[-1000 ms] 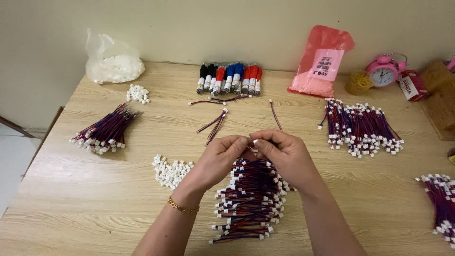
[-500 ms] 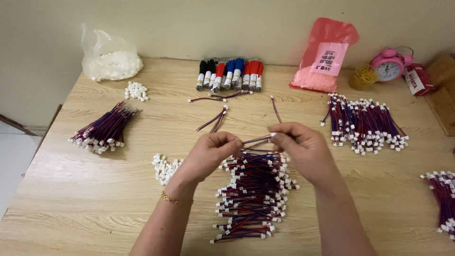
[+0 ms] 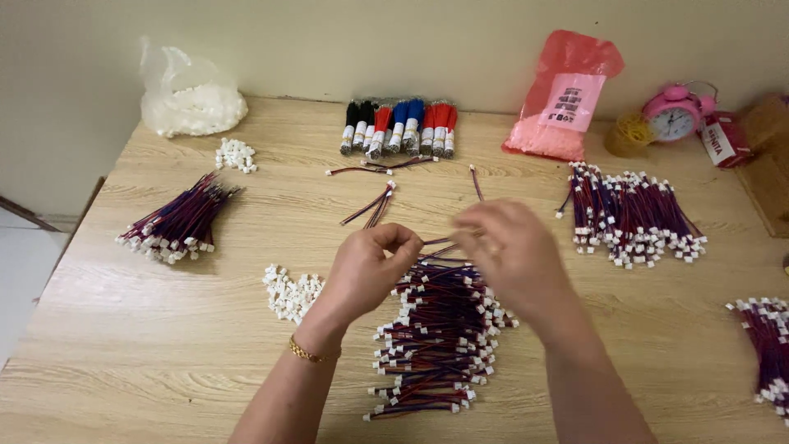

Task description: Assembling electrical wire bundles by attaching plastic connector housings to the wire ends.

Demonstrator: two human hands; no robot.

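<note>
Short wire lead (image 3: 437, 244), red and dark, was stretched between the two hands over the wooden table (image 3: 164, 362), just above the top end of the big loose pile of leads (image 3: 436, 337).

Left hand (image 3: 371, 267): fingers pinched shut on the near end of the lead, thumb against forefinger. Right hand (image 3: 505, 251): motion-blurred, so its grip cannot be made out; probably closed on the far end, but that is a guess.

Change from half a second before: the hands had been nearly touching over the pile, and a second before they were pressed close together. Now they stood apart, the right one swung out and up to the right, the left barely shifted. The lead had drawn out straighter between them. Judged from that, one piece was being pulled free or finished off, work in mid-stroke rather than at rest.

Outward from the hands:
- small heap of white connector housings (image 3: 292, 292) just left of the left wrist
- a few stray leads (image 3: 374, 205) beyond the hands
- bundled leads (image 3: 177, 222) at far left, another spread (image 3: 633, 214) at right, a third (image 3: 768, 345) at the right edge
- row of coloured wire bundles (image 3: 399, 127) at the back
- clear bag of white parts (image 3: 189, 99), pink bag (image 3: 563, 94), pink alarm clock (image 3: 672, 115) along the wall

Piles unchanged throughout
</note>
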